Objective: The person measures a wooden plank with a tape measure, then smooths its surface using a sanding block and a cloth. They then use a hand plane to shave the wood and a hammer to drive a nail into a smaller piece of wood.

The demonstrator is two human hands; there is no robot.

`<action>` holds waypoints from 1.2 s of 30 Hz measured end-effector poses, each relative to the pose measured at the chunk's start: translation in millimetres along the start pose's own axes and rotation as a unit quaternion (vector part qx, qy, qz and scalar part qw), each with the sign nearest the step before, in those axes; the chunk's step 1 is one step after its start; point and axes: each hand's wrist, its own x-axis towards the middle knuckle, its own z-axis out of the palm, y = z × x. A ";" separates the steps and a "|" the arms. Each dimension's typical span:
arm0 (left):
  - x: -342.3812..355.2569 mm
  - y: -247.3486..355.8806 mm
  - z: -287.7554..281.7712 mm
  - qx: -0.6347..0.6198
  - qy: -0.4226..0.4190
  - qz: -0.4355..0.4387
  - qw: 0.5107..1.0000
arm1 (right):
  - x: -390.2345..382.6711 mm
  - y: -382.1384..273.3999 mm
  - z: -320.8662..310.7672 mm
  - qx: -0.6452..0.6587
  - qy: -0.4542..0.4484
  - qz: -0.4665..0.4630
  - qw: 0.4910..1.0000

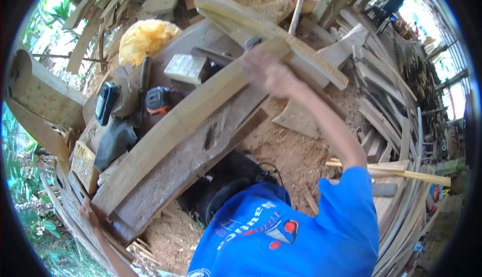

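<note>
A long, slightly curved wooden plank [170,121] lies aslant along the workbench [221,126]. My left hand [89,218] grips the plank's near left end, its fingers partly hidden by the wood. At the far right end, my right hand [268,71] is over the plank, smeared by motion, so its fingers are not clear. Just beyond it a small dark rounded object [252,42] shows, its kind not clear. Behind the plank are a pale block [187,69], an orange and black tape measure [157,100], a dark boxy device [106,102] and a dark cloth [115,141].
A yellow plastic bag [145,41] sits at the back left. More boards [271,38] cross beyond the bench's far end. Stacked offcuts [386,106] line the right side. Sawdust covers the ground [281,151]. Left of the bench stands a large curved wooden piece [47,94].
</note>
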 end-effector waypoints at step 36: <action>-15.3 51.7 3.0 0.174 0.059 0.033 0.983 | -6.7 -62.9 8.5 -0.193 -0.033 -0.180 0.964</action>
